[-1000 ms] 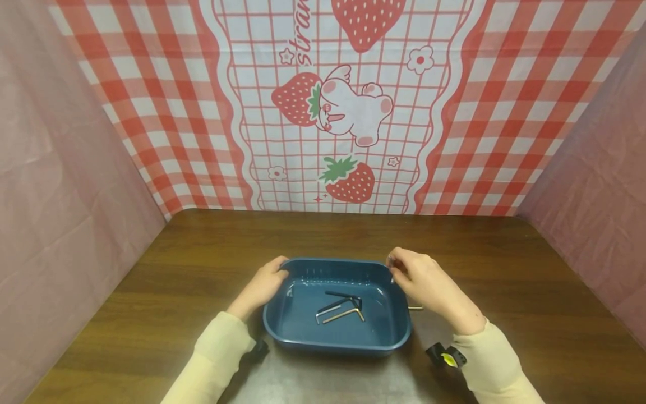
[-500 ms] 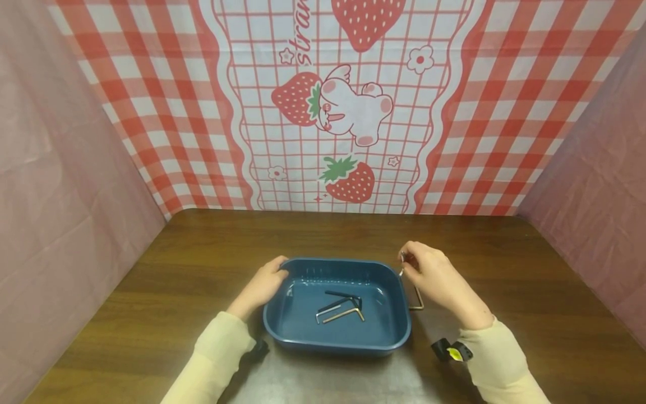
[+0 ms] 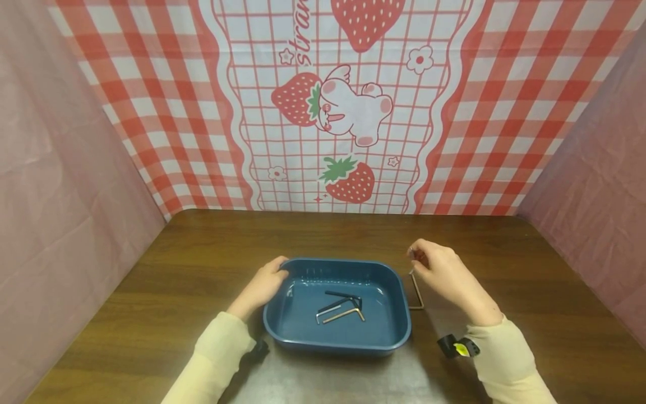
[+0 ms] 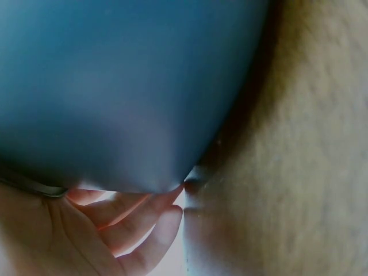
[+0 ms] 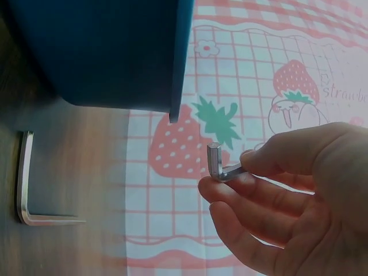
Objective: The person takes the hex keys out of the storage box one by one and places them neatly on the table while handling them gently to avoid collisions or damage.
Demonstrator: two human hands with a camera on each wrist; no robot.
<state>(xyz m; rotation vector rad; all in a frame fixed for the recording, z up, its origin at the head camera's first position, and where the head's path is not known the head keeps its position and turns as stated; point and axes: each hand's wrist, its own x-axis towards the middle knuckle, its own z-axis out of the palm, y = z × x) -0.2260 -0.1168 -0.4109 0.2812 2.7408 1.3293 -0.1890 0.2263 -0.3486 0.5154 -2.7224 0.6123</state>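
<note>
A blue rectangular tray (image 3: 335,344) stands on the table. My left hand (image 3: 261,288) grips its back left corner, thumb over the rim; in the left wrist view its fingers (image 4: 135,221) lie along the outer wall. My right hand (image 3: 441,275) is apart from the tray, beyond its right back corner. In the right wrist view it pinches a silver L-shaped hex key (image 5: 214,161) between thumb and fingertips. A brass-coloured hex key (image 3: 418,294) lies on the table between tray and right hand. Inside the tray are black hex keys (image 3: 337,304), a small silver hex key (image 3: 328,310) and a brass-coloured one.
The brown wooden table (image 3: 217,235) runs back to a red-and-white strawberry cloth (image 3: 348,112). Pink curtains (image 3: 65,168) hang at both sides. A black wrist camera (image 3: 456,345) sits at the right wrist.
My right hand has moved right, away from the tray's back right corner, with the silver hex key. This uncovers the brass-coloured hex key on the table. Left hand and tray stay put.
</note>
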